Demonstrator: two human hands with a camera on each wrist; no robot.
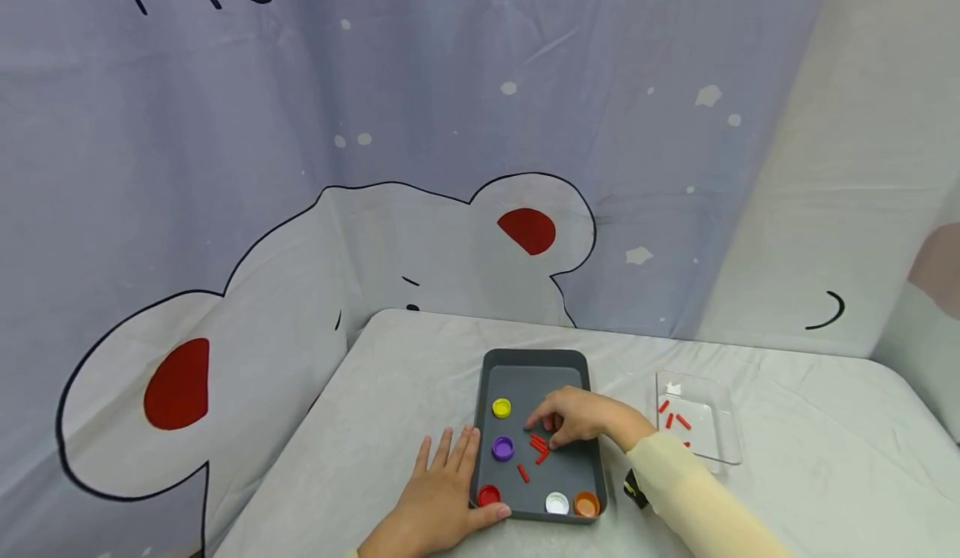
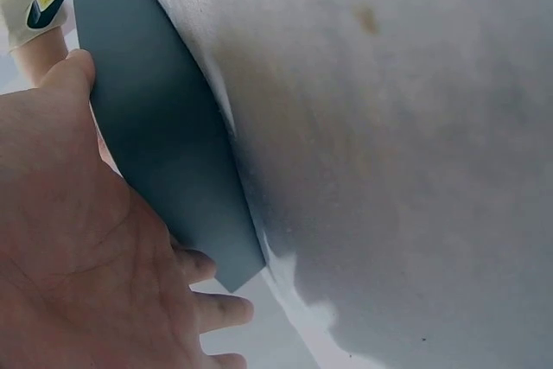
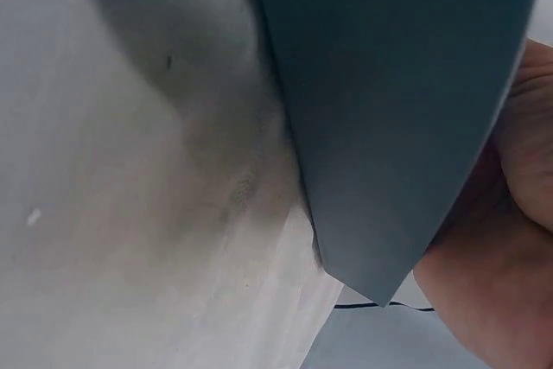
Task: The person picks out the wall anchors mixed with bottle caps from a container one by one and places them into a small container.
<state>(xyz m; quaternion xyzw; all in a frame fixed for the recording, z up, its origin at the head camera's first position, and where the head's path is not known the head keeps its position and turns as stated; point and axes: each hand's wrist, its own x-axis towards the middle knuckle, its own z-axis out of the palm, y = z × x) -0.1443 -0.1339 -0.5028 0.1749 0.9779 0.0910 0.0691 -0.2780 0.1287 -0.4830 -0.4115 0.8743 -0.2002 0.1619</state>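
A dark grey tray (image 1: 536, 358) lies on a white cloth. My left hand (image 1: 438, 491) rests at its left side, fingers spread, the thumb over the near rim. In the left wrist view, the left palm (image 2: 78, 239) stands beside the tray's outer wall (image 2: 155, 110). My right hand (image 1: 577, 416) reaches into the tray over several small red sticks (image 1: 537, 442), thumb and index finger apart. Its thumb is close to one stick; whether they touch is unclear. Another red stick (image 1: 523, 473) lies nearer the front. The right wrist view shows the right hand (image 3: 484, 283) partly behind the tray wall.
Around the tray floor sit small round cups: yellow (image 1: 502, 408), purple (image 1: 502, 449), red (image 1: 488, 495), white (image 1: 557, 503) and orange (image 1: 587, 505). A clear plastic box (image 1: 723, 424) with several red sticks stands to the right. Printed fabric (image 1: 450, 124) hangs behind.
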